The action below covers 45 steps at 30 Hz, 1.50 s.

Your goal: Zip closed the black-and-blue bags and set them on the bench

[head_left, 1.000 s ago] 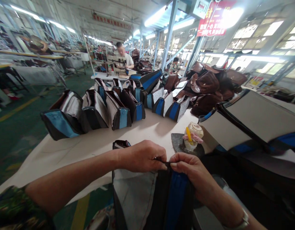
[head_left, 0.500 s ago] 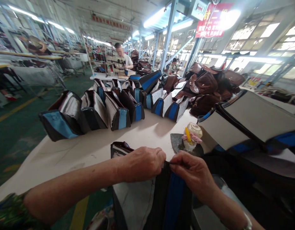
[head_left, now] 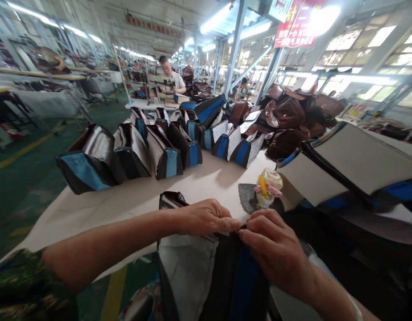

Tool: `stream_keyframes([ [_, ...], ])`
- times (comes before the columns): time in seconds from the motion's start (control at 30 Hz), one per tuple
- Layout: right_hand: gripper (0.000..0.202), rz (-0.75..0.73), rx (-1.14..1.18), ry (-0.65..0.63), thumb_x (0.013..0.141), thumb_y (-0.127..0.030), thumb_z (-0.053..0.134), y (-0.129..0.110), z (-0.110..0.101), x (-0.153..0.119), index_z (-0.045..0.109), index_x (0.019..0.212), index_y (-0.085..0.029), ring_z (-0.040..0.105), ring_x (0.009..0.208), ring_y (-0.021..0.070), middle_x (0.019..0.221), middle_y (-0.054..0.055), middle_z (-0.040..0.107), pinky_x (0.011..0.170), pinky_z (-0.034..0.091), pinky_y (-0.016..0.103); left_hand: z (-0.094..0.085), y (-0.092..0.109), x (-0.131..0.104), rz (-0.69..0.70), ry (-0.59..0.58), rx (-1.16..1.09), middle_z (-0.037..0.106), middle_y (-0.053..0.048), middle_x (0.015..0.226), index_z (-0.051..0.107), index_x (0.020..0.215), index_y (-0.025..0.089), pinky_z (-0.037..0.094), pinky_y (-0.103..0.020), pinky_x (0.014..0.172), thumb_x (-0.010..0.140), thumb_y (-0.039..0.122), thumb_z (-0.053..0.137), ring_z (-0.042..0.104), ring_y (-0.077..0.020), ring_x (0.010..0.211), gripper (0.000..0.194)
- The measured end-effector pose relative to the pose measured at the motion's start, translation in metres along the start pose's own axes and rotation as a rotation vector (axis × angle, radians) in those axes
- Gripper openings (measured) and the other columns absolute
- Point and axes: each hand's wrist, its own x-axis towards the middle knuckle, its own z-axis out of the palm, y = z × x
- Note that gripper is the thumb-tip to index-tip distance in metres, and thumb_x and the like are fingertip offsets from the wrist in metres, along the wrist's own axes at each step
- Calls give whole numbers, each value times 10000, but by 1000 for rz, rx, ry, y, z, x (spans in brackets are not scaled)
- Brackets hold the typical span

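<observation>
Many upright bags [head_left: 172, 162] and a pale bundle [head_left: 273, 177] stand beyond two hands [head_left: 206, 217] [head_left: 274, 245] pinching a blue-striped bag [head_left: 222, 276].

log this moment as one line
left hand: pinching bag at top edge | right hand: pinching same edge, close beside left | bag: blue stripe, pale panel | beyond: more bags on table

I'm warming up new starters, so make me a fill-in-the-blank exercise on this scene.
1. The left hand and the right hand pinch the upper edge of a bag whose stripe is ____.
2. The slim piece in front of the cream roll is coloured ____.
3. The glossy bags heaped at the back right are ____.
4. The patterned sleeve is on the ____ arm.

Missing words: blue; yellow; brown; left.
</observation>
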Motion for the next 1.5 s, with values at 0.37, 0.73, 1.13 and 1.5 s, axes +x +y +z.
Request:
stream_keyframes([
  [0.37,213,295,283,91,861,-79,654,-17,-6,1,577,986,-232,612,809,202,850,28,656,766,489,362,3,29,-2,57,14,140,608,18,730,750,829,132,407,-234,616,831,241,663,573,-126,694,140],
  [0.73,86,359,653,-127,887,-232,713,3,-38,31,642,936,-226,598,902,233,926,50,649,809,461,380,-5,47,-21,199,168,158,569,25,727,625,660,145,384,-232,619,682,75,565,539,-115,689,95],
  [1.13,222,-110,245,-127,902,-30,593,-9,-33,50,638,1070,-167,524,830,217,840,65,584,758,451,404,-18,31,-31,6,5,-220,470,20,641,619,684,155,254,-276,547,662,270,639,396,-143,632,119],
  [1.5,193,-263,65,-230,879,-60,544,-14,-29,52,643,1043,-83,446,809,241,825,97,525,728,449,416,-12,25,-32,-76,-84,-312,348,67,612,546,728,176,163,-279,500,860,536,697,251,-105,561,412],
])
